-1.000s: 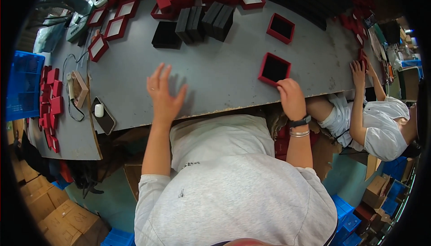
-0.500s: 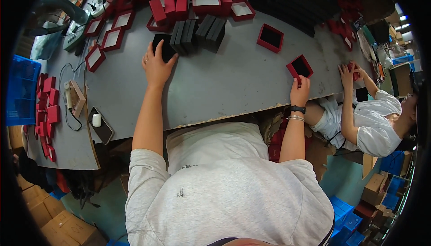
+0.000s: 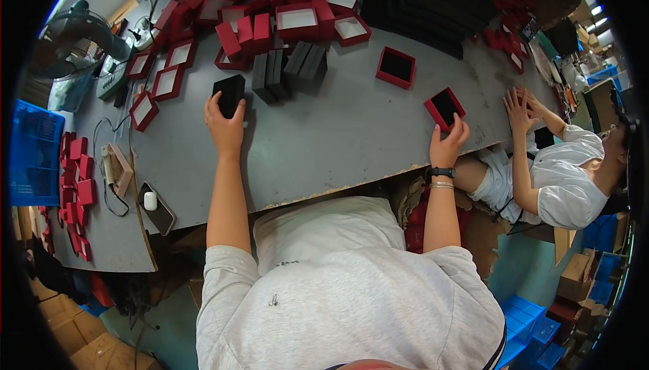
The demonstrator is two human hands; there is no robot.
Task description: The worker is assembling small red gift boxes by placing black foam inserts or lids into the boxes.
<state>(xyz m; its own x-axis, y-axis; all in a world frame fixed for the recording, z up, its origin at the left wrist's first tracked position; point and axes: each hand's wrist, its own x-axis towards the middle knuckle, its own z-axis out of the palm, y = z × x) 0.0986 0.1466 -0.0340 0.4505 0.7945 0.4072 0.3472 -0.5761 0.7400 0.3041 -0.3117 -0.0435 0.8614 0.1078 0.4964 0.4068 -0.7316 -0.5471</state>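
Note:
My left hand (image 3: 225, 125) grips a black foam block (image 3: 229, 95), thumb on its right side and fingers on its left, over the table. Just to its right, several similar black blocks (image 3: 270, 76) stand on edge in two groups. My right hand (image 3: 447, 143) is at the near corner of a small red box (image 3: 433, 114) with a black insert inside. Its thumb and fingers are apart, the fingertips touching or very close to the box. A second red box (image 3: 395, 81) with a black inside lies farther off, to the left of that one.
Red boxes with white insides (image 3: 297, 20) crowd the table's far side. Dark stacked blocks (image 3: 426, 5) rise at the back. At left are a fan (image 3: 74, 39), a phone (image 3: 157, 211) and small red boxes (image 3: 84, 191). A co-worker (image 3: 571, 174) sits at right.
My left hand has drawn the black block away from the standing blocks, leftward and nearer to me. My right hand's fingers have loosened at the red box's corner. The view has shifted slightly.

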